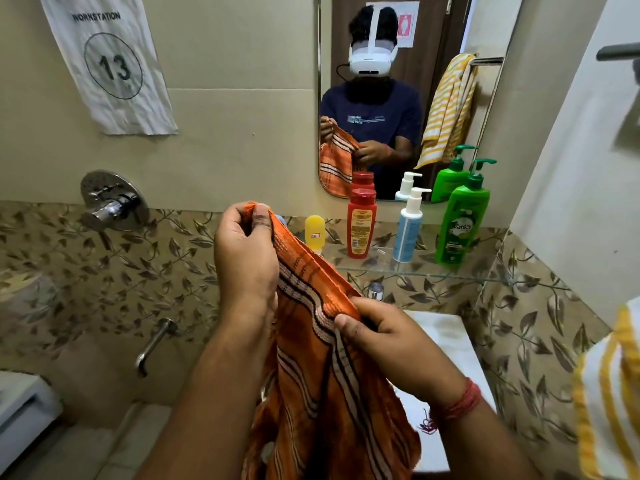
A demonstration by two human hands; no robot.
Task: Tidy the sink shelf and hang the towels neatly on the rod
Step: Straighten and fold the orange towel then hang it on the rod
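Towel step in hand. My left hand (pixel 246 251) pinches the upper hem of the orange striped towel (pixel 325 375); my right hand (pixel 391 344) grips the same hem lower, cloth hanging before the sink. Next I judge: square it, carry it to the rod (pixel 618 51).

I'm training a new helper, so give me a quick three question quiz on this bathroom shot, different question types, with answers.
1. True or false: both hands grip the orange towel.
2. Which bottle stands furthest right on the glass shelf? A red, B green, C yellow.
3. Fill in: the yellow striped towel hangs at the frame's ___ edge.

Key: 1 true, left hand and right hand both pinch it. 2 B, the green bottle. 3 right.
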